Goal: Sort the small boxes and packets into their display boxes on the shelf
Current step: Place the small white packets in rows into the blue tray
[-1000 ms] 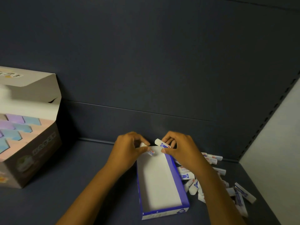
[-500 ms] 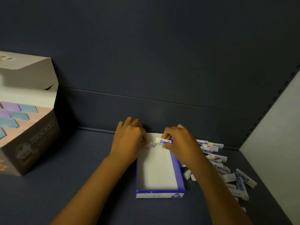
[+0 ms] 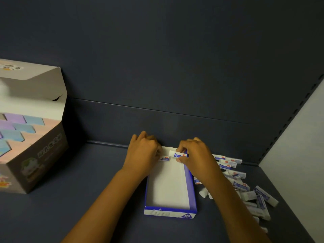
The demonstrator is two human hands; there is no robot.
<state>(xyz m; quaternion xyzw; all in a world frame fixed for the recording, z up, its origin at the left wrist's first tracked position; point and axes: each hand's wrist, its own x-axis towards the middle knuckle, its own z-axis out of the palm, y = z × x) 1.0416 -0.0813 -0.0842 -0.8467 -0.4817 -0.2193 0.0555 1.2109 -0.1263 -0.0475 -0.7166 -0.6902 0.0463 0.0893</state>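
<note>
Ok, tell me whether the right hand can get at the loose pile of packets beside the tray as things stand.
Probably yes, once freed: the right hand pinches a packet over the blue tray. The pile lies uncovered just right of its forearm, with nothing between.

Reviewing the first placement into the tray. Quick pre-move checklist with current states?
1. Right hand holds its small packet in its fingers: ok.
2. Left hand holds a second packet: ok, mostly hidden by fingers.
3. Both packets are over the far end of the blue-and-white display tray: ok.
4. Tray floor is free for placement: ok.
5. Packets already touching the tray floor: cannot tell.
6. Loose packets waiting to the right of the tray: ok.
</note>
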